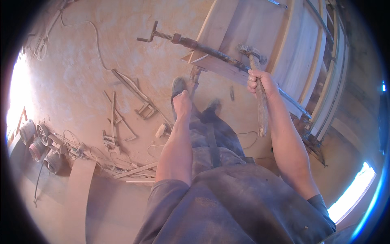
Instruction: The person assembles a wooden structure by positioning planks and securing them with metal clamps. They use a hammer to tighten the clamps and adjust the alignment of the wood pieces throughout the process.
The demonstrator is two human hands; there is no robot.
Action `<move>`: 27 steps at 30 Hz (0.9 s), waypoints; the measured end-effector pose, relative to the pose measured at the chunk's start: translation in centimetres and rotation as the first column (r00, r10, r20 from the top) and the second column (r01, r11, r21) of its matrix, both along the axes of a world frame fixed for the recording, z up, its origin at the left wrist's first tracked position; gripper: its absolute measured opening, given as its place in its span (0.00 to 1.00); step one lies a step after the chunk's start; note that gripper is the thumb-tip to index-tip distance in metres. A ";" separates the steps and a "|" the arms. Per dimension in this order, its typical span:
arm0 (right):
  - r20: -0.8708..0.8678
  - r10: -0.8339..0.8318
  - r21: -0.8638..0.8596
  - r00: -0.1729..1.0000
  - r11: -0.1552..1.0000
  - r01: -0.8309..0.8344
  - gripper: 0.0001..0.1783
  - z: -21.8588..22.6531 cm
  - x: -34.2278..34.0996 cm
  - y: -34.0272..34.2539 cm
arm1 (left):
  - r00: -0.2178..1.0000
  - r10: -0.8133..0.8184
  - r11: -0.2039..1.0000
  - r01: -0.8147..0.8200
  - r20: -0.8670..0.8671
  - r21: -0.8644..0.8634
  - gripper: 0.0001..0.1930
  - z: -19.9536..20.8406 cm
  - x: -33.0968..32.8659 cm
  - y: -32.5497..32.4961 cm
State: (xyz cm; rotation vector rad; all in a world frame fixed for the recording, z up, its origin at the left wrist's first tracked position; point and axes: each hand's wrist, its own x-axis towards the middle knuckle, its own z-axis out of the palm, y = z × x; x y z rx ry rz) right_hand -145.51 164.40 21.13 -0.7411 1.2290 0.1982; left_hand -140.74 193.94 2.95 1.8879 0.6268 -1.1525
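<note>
1. Right hand (262, 81), right of centre frame: fingers wrapped tight round the wooden handle of a hammer (256, 77), gripped high near the head; head up, handle tail hanging down past the wrist.
2. Hammer head close above the rusty bar clamp (211, 51), which runs diagonally from upper centre down to the right across the edge of a wooden panel assembly (260, 32), upper right.
3. Left hand (183, 101), centre frame: empty, fingers curled loosely into a soft fist, hanging free above the shoes, apart from the clamp and the panel.
4. Step in hand, by judgement: tapping at the clamped joint or the clamp itself, hammer cocked or just landed; cannot tell which.
5. Next move likely calls for a short, controlled stroke: grip is choked up, so little swing; aim must clear the clamp bar and the knuckles, which sit just beside the panel edge.
6. Edges: panel corner juts toward centre frame, clamp screw handle (148, 34) sticks out at upper centre left; both near the swing path.
7. Open room: dusty floor (81, 69) upper left is free; lower left cluttered with wood offcuts (134, 171), cord and tools (40, 142), well apart from the hands.
</note>
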 end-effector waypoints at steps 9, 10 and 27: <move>-0.297 0.091 -0.226 0.951 0.961 -0.162 0.06 0.4 0.6 2.0 | 0.990 0.103 0.993 -0.108 0.098 0.053 0.22 0.1 -0.5 -0.2; -0.286 0.077 -0.223 0.955 0.964 -0.145 0.07 0.3 0.3 2.4 | 0.989 0.091 0.994 -0.098 0.116 0.054 0.22 0.6 -0.6 -0.4; -0.393 0.737 -0.835 0.549 -0.037 -0.548 0.22 8.9 -7.0 13.3 | 0.930 0.278 0.768 -0.366 -0.241 -0.526 0.36 0.0 0.3 3.8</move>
